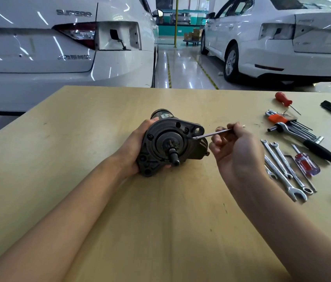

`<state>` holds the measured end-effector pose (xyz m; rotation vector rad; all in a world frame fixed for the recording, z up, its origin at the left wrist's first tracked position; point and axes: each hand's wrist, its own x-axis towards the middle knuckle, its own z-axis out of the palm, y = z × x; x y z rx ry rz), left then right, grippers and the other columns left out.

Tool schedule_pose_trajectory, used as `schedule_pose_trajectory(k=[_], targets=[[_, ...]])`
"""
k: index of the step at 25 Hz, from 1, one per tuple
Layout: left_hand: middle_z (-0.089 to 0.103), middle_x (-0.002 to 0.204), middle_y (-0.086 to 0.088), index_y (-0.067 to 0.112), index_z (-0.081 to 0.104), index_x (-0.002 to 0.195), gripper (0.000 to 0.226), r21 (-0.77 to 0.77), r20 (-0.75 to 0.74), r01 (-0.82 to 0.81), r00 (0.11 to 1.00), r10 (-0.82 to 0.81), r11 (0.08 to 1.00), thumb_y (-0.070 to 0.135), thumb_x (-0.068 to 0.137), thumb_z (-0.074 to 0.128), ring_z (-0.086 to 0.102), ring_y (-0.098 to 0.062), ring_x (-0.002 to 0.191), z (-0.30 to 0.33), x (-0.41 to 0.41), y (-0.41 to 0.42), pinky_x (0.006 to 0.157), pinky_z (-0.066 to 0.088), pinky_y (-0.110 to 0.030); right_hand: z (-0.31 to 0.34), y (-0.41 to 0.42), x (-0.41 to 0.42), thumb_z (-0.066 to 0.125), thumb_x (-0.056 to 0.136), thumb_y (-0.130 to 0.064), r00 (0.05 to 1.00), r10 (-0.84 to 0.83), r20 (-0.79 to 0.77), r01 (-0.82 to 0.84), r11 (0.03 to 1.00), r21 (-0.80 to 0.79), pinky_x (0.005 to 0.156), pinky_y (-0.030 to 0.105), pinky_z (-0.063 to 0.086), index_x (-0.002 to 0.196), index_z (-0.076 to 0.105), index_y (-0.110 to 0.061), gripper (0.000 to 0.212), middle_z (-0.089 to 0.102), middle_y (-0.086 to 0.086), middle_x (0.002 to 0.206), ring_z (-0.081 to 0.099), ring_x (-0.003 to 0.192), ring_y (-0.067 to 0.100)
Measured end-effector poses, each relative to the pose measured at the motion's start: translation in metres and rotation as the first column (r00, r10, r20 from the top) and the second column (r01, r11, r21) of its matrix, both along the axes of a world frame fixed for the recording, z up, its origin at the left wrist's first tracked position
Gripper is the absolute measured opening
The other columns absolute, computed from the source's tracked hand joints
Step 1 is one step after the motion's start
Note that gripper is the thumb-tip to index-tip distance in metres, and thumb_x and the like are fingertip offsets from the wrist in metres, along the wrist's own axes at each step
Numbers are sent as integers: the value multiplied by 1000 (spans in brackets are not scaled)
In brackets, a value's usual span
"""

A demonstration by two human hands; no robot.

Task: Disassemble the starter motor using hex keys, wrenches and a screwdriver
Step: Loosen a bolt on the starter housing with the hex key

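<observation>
A dark starter motor lies on the wooden table, its pinion shaft end facing me. My left hand grips its housing from the left side. My right hand pinches a thin silver hex key. The key's tip touches the motor's front flange on the right side.
To the right on the table lie an orange hex key set, a ratchet handle, several combination wrenches, a red-handled screwdriver and a second red and clear screwdriver. Two white cars stand beyond the table's far edge.
</observation>
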<state>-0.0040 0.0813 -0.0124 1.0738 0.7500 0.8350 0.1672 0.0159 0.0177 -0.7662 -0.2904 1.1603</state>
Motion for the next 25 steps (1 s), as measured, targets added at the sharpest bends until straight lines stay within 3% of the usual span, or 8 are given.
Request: schedule_pose_trajectory(k=[12, 15, 19, 22, 25], targets=[[73, 75, -2, 25, 77, 74, 53, 28, -11, 1, 1000, -1, 1000, 47, 96, 34, 68, -16, 63, -2, -1, 0, 55, 56, -31, -6, 2, -5, 30, 104, -17, 998, -47, 28, 47, 999, 7, 38, 18, 37, 78, 43, -11, 30, 46, 6, 66, 47, 39, 15], [72, 72, 1, 26, 77, 72, 54, 44, -5, 11, 1000, -10, 999, 46, 97, 33, 67, -14, 61, -2, -1, 0, 56, 55, -28, -6, 0, -6, 34, 104, -19, 996, -69, 49, 68, 997, 22, 41, 22, 45, 78, 45, -11, 30, 47, 4, 62, 48, 40, 15], [73, 76, -1, 26, 76, 75, 51, 52, 6, 24, 1000, -24, 998, 47, 96, 34, 68, -17, 63, -3, -1, 2, 55, 57, -32, 2, -3, -10, 38, 103, -18, 975, -111, 192, 91, 989, 113, 47, 28, 52, 81, 47, -10, 25, 48, 2, 60, 49, 43, 14], [73, 81, -3, 28, 76, 77, 48, 26, -2, 16, 1000, -16, 1000, 48, 95, 36, 69, -20, 68, -4, -2, 3, 56, 58, -37, 17, -1, -11, 39, 102, -12, 840, -157, 519, 33, 970, 240, 44, 32, 50, 89, 48, -10, 16, 48, 2, 62, 49, 41, 12], [74, 80, -2, 29, 76, 75, 49, 24, 6, 13, 1000, -13, 1000, 46, 96, 35, 70, -19, 68, -3, -2, 2, 55, 58, -38, 38, 9, -16, 48, 99, -10, 509, -216, 833, -106, 945, 310, 43, 34, 47, 102, 58, -11, 10, 52, -2, 70, 49, 43, 11]])
